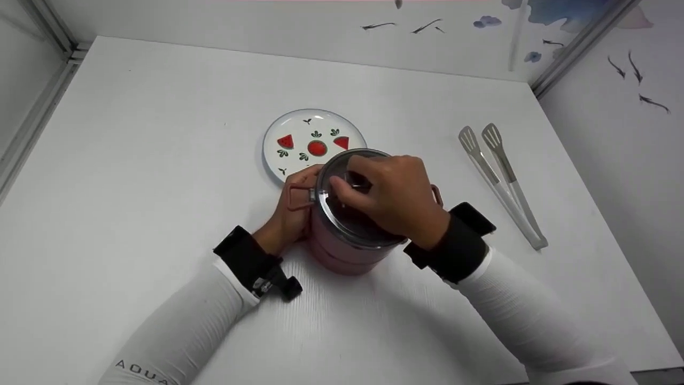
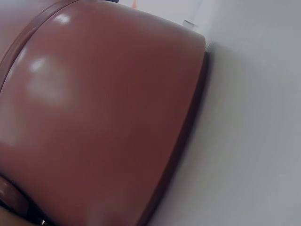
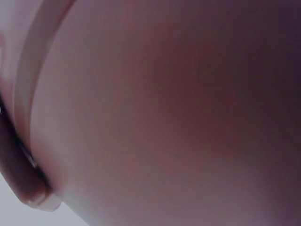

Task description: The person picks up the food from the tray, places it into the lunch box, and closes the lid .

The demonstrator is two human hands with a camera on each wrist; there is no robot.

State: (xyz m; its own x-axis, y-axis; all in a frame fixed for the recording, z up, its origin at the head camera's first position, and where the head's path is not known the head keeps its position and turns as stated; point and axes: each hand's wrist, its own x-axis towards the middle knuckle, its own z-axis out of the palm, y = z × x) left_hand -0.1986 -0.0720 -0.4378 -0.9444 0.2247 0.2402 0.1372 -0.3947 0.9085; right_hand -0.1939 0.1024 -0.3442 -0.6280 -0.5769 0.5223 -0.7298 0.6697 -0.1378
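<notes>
A pink-red cooking pot [image 1: 344, 248] stands on the white table, with a metal-rimmed glass lid [image 1: 334, 214] on top. My left hand [image 1: 291, 214] holds the pot's left side, partly behind the loop handle [image 1: 291, 197]; its fingertips are hidden. Above the lid, my right hand [image 1: 398, 190] grips the knob [image 1: 357, 181] with thumb and curled fingers. The glossy pot wall [image 2: 103, 108] fills most of the left wrist view. Seen close in the right wrist view are the blurred pot wall [image 3: 117, 117] and a side handle [image 3: 21, 169].
Just behind the pot lies a white plate [image 1: 296, 125] with watermelon pictures, partly covered by pot and hand. Metal tongs [image 1: 499, 184] with slotted ends lie spread at the right. The white table [image 1: 160, 117] meets a wall [image 1: 240, 24] at the back.
</notes>
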